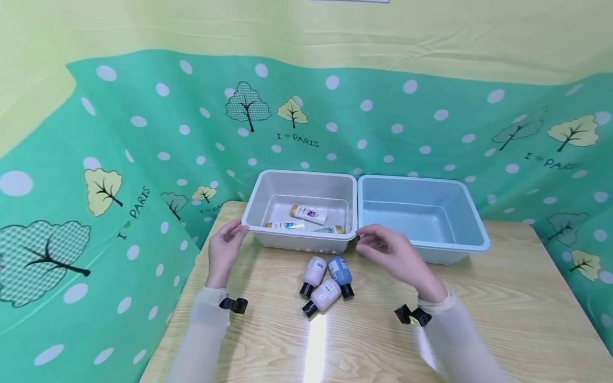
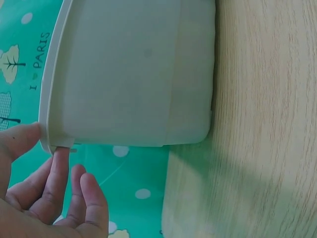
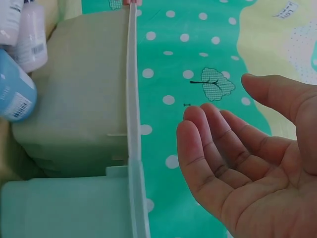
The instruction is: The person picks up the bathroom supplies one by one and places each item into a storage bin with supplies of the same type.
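A grey plastic bin (image 1: pixel 297 242) stands on the table, holding several white tubes with gold caps, one of them a tube (image 1: pixel 308 214) near its middle. At the bin's front left corner my left hand (image 1: pixel 224 250) pinches the rim; in the left wrist view the thumb and a finger (image 2: pixel 60 168) meet the rim (image 2: pixel 45 99) from opposite sides. My right hand (image 1: pixel 395 254) is by the corner where the two bins meet. In the right wrist view its fingers (image 3: pixel 190 144) are loosely bent, apart from the rim, with nothing between them.
A light blue bin (image 1: pixel 471 213) adjoins the grey one on the right. In front lie three small black-capped bottles: two pale pink bottles (image 1: pixel 315 270) (image 1: pixel 326 295) and a blue bottle (image 1: pixel 339 270). A green patterned cloth (image 1: pixel 383 122) hangs behind the wooden table (image 1: pixel 507 298).
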{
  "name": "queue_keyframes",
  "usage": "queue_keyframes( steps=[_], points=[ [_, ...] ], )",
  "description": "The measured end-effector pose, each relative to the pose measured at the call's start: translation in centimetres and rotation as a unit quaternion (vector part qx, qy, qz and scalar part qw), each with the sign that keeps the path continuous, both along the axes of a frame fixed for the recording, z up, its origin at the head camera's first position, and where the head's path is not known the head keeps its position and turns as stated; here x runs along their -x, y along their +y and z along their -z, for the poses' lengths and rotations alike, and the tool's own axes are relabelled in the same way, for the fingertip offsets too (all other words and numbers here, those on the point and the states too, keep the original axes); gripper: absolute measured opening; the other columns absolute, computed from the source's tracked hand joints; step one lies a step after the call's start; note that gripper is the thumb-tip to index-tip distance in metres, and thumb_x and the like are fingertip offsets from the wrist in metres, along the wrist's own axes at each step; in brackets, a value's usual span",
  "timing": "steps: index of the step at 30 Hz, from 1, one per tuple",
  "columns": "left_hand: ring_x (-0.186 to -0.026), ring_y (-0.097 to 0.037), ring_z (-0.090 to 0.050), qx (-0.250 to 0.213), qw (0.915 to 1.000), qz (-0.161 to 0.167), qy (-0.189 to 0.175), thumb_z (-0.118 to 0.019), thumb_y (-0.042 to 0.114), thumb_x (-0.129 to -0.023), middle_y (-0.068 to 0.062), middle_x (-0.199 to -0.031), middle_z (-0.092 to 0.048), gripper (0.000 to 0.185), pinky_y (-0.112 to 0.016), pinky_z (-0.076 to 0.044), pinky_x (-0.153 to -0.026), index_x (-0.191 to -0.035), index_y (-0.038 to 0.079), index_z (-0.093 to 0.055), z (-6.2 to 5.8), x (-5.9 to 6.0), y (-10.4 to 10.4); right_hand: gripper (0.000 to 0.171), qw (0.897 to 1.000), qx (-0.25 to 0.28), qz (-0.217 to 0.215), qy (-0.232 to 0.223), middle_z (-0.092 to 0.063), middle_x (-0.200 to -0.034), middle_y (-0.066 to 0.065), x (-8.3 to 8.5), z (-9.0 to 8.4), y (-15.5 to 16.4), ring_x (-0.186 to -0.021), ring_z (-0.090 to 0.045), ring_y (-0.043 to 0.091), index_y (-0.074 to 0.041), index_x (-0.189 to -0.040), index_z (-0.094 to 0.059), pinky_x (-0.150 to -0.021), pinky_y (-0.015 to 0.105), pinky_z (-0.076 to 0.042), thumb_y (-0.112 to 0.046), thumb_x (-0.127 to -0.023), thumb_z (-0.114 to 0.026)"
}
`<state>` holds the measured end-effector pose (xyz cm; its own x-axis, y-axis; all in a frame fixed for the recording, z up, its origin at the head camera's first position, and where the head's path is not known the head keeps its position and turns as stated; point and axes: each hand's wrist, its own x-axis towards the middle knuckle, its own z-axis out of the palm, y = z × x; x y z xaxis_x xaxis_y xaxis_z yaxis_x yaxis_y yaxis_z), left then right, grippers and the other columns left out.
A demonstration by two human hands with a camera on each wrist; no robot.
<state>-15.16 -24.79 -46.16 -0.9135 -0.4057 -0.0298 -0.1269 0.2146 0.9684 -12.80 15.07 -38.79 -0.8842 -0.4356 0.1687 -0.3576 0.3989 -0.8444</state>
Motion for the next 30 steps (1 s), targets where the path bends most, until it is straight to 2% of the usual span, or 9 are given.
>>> queue_keyframes(
  steps=[4,7,14,18,21,25,30],
  points=[
    [-0.106,-0.019,-0.061,0.005,0.9999,0.000,0.013,-0.072,0.030,-0.095,-0.011,-0.118,-0.068,0.042,-0.019,-0.051,-0.081,-0.130,0.007,-0.066,0.1,-0.1,0.1,0.029,1.000,-0.001,0.007,-0.009,-0.070,-0.103,-0.001,-1.4,0.9,0.7,-0.093,-0.066,0.017,-0.009,-0.123,-0.064,-0.081,0.034,-0.057,-0.019,-0.097,-0.070],
    [-0.107,-0.020,-0.062,0.009,0.9998,0.000,0.020,-0.072,0.033,-0.095,-0.011,-0.118,-0.068,0.044,-0.024,-0.051,-0.088,-0.130,0.007,-0.066,0.2,-0.4,0.2,0.031,1.000,0.002,0.014,-0.012,-0.070,-0.103,0.000,-2.1,1.6,1.2,-0.093,-0.066,0.017,-0.006,-0.124,-0.064,-0.081,0.034,-0.057,-0.019,-0.097,-0.069],
    [-0.105,-0.018,-0.061,0.035,0.9994,-0.004,-0.003,-0.072,0.039,-0.094,-0.008,-0.117,-0.070,0.045,-0.029,-0.048,-0.089,-0.128,0.010,-0.067,0.3,-2.4,0.7,0.028,0.999,0.019,0.035,-0.003,-0.070,-0.103,0.006,-3.1,2.9,2.8,-0.092,-0.067,0.016,-0.006,-0.124,-0.064,-0.079,0.031,-0.057,-0.014,-0.097,-0.068],
    [-0.101,-0.018,-0.061,0.054,0.9984,0.016,0.007,-0.071,0.041,-0.094,-0.008,-0.114,-0.070,0.048,-0.027,-0.048,-0.087,-0.127,0.007,-0.067,0.0,-3.7,1.3,0.027,0.998,0.021,0.051,0.012,-0.070,-0.103,0.009,-3.5,3.2,3.7,-0.092,-0.066,0.017,-0.004,-0.123,-0.064,-0.078,0.031,-0.057,-0.011,-0.098,-0.067],
    [-0.098,-0.018,-0.063,0.059,0.9976,0.033,0.017,-0.072,0.041,-0.093,-0.008,-0.113,-0.071,0.047,-0.024,-0.050,-0.083,-0.125,0.007,-0.068,-0.4,-4.6,2.1,0.027,0.997,0.019,0.071,0.016,-0.070,-0.104,0.006,-3.8,3.0,4.4,-0.092,-0.066,0.017,-0.004,-0.123,-0.064,-0.077,0.029,-0.057,-0.011,-0.098,-0.066],
    [-0.098,-0.021,-0.065,0.048,0.9969,0.059,0.023,-0.074,0.031,-0.094,-0.010,-0.112,-0.071,0.039,-0.020,-0.052,-0.081,-0.123,0.006,-0.069,-0.9,-5.4,3.3,0.027,0.994,0.013,0.104,0.017,-0.070,-0.105,0.004,-4.2,2.9,5.8,-0.094,-0.065,0.014,-0.006,-0.125,-0.065,-0.077,0.026,-0.056,-0.012,-0.098,-0.066],
    [-0.099,-0.024,-0.066,0.034,0.9940,0.097,0.038,-0.074,0.022,-0.094,-0.011,-0.112,-0.071,0.033,-0.023,-0.055,-0.082,-0.121,0.005,-0.068,-1.1,-6.1,4.7,0.027,0.989,-0.006,0.142,0.024,-0.069,-0.105,0.005,-4.3,3.2,8.1,-0.094,-0.063,0.008,-0.010,-0.126,-0.065,-0.077,0.019,-0.052,-0.016,-0.100,-0.065]
  ],
)
